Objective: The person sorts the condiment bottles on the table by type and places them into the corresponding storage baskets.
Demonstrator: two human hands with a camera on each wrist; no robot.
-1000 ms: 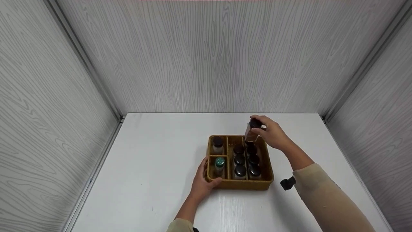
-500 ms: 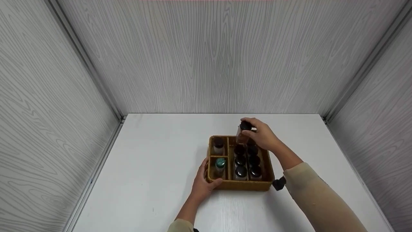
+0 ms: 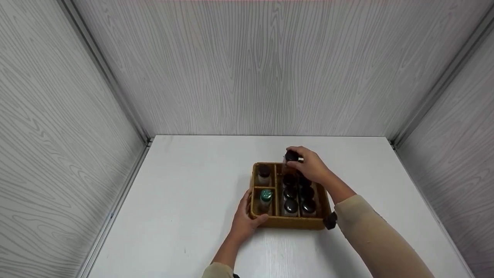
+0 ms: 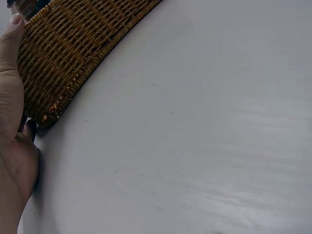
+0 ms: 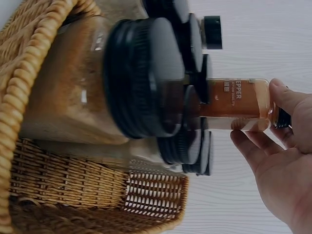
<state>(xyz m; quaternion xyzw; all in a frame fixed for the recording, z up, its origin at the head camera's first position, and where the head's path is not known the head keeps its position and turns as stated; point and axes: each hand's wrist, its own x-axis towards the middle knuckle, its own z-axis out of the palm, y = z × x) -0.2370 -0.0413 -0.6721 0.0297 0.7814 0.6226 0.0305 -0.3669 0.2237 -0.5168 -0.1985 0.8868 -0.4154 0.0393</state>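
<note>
My right hand (image 3: 310, 166) pinches a clear spice jar (image 5: 239, 102) near its black cap. The jar holds orange-brown powder, and "EPPER" shows on its label. It is upright at the back of the middle compartment, with its lower part hidden in the head view. My left hand (image 3: 244, 224) grips the front left corner of a brown wicker basket (image 3: 293, 223), thumb on the front wall. Black-capped jars (image 3: 290, 206) stand in two rows in the basket. At its left, one compartment holds a green-capped jar (image 3: 266, 196), the other a dark-capped jar (image 3: 264, 172).
The basket stands on a white table (image 3: 185, 193). Grey wood-grain panels (image 3: 247, 69) rise behind it and at both sides. Thin dividers (image 3: 276, 193) part the basket inside. A small black device (image 3: 330, 221) hangs at the right cuff.
My right hand has carried the jar left from above the right row to the middle row, then lowered it partly into the basket. My left hand keeps its grip on the corner.
</note>
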